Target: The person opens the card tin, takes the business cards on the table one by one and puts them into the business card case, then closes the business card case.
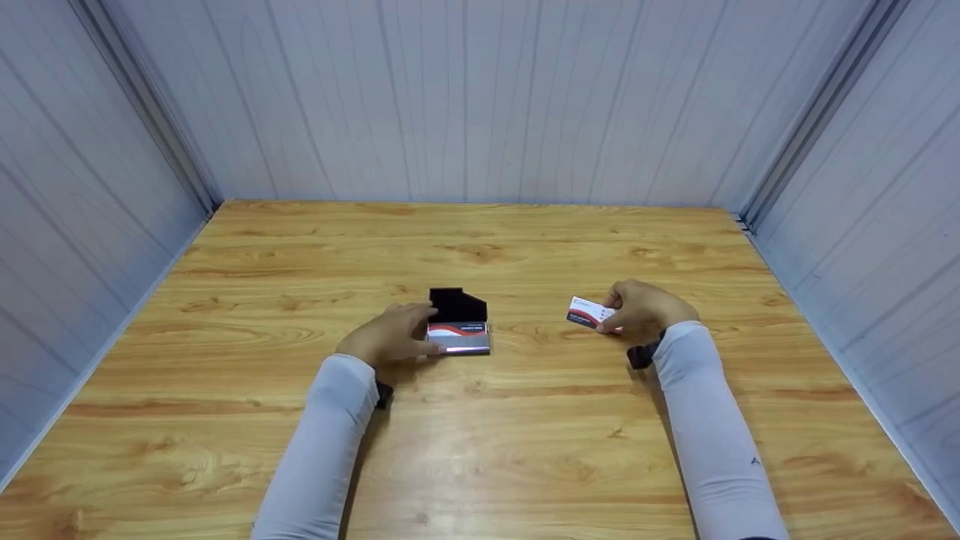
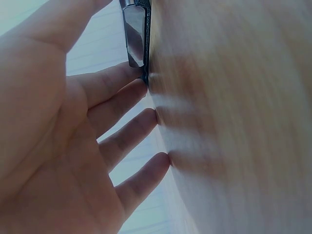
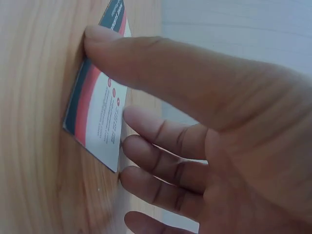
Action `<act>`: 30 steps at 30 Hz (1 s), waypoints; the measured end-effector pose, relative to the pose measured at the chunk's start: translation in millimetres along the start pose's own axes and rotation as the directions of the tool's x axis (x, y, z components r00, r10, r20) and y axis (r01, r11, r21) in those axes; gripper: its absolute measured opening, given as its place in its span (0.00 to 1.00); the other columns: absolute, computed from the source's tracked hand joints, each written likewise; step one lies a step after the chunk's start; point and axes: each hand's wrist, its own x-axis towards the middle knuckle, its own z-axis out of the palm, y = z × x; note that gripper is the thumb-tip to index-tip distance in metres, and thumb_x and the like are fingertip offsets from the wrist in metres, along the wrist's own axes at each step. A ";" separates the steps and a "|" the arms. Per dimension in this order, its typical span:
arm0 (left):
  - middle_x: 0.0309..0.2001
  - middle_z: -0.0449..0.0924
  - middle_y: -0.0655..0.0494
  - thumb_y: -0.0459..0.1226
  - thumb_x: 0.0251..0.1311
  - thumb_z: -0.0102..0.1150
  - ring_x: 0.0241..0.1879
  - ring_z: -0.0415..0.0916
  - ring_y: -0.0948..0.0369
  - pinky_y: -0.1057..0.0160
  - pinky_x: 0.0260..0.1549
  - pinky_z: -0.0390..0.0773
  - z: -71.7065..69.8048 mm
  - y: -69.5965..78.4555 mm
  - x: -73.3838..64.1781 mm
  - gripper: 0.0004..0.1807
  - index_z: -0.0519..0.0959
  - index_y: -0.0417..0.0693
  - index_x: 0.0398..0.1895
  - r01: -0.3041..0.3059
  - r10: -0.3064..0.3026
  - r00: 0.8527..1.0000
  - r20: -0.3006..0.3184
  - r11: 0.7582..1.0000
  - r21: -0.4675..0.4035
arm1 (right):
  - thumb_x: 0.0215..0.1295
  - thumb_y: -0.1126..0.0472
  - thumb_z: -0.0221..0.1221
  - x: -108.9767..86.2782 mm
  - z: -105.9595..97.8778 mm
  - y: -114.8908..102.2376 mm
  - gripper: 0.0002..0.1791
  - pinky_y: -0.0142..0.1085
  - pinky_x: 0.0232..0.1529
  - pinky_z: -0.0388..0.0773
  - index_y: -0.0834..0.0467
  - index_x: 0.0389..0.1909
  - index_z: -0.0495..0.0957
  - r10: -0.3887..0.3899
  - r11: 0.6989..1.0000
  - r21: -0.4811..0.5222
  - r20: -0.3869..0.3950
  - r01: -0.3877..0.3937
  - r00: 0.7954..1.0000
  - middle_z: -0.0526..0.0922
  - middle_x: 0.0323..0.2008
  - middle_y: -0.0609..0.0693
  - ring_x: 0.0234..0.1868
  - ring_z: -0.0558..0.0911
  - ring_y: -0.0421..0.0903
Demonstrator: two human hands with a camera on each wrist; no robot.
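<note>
A business card case (image 1: pixel 469 347) lies on the table with its dark lid (image 1: pixel 459 306) raised at the back. A card with a red and white design shows inside it. My left hand (image 1: pixel 390 335) holds the case's left end between thumb and fingers; in the left wrist view the other fingertips touch the tabletop beside the case (image 2: pixel 135 36). To the right, my right hand (image 1: pixel 646 305) grips a business card (image 1: pixel 583 310) by its right part. The right wrist view shows the thumb across the card's face (image 3: pixel 100 109) and the fingers along its far edge.
The wood-grain table (image 1: pixel 480 435) runs back to a white panelled wall (image 1: pixel 465 105), with more panels on both sides. Each forearm wears a pale sleeve, and a small dark device (image 1: pixel 641 355) sits at the right wrist.
</note>
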 end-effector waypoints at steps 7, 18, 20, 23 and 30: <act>0.78 0.52 0.50 0.58 0.64 0.63 0.78 0.42 0.47 0.44 0.72 0.50 0.2 -1.9 1.3 0.46 0.57 0.53 0.79 0.033 -0.033 0.999 0.008 0.999 -0.013 | 0.61 0.58 0.71 -0.3 0.5 -0.4 0.23 0.42 0.48 0.73 0.64 0.51 0.74 -0.019 0.997 0.070 0.024 0.017 1.000 0.79 0.47 0.56 0.45 0.76 0.50; 0.78 0.52 0.47 0.58 0.64 0.63 0.77 0.42 0.45 0.42 0.72 0.49 0.9 -2.4 2.4 0.46 0.57 0.51 0.79 0.021 -0.021 1.000 0.004 1.000 -0.005 | 0.64 0.60 0.68 -0.6 -0.9 -1.2 0.24 0.44 0.48 0.71 0.63 0.55 0.70 -0.043 0.996 0.074 0.000 0.043 0.999 0.76 0.51 0.60 0.46 0.75 0.52; 0.78 0.52 0.48 0.58 0.64 0.63 0.77 0.42 0.46 0.43 0.72 0.49 1.0 -2.4 2.3 0.46 0.57 0.51 0.79 0.024 -0.024 1.000 0.004 1.000 -0.010 | 0.66 0.63 0.65 -0.1 -2.0 -1.4 0.20 0.45 0.49 0.72 0.62 0.54 0.71 -0.070 0.995 0.073 -0.008 0.071 0.997 0.76 0.51 0.60 0.47 0.76 0.53; 0.78 0.52 0.49 0.58 0.64 0.63 0.77 0.42 0.46 0.43 0.72 0.50 1.0 -2.5 2.5 0.46 0.57 0.52 0.80 0.030 -0.030 1.000 0.005 1.000 -0.009 | 0.69 0.66 0.60 -0.3 -3.6 -1.4 0.15 0.47 0.50 0.73 0.60 0.54 0.73 -0.094 0.991 0.093 -0.006 0.094 0.996 0.77 0.52 0.60 0.49 0.77 0.55; 0.78 0.51 0.48 0.58 0.64 0.62 0.77 0.43 0.47 0.43 0.72 0.50 0.3 -1.8 1.6 0.46 0.56 0.52 0.80 0.036 -0.036 0.999 0.009 0.999 -0.005 | 0.70 0.70 0.53 -0.8 -6.8 1.6 0.15 0.50 0.54 0.72 0.60 0.56 0.75 -0.172 0.975 0.141 -0.026 0.174 0.985 0.77 0.54 0.61 0.54 0.76 0.57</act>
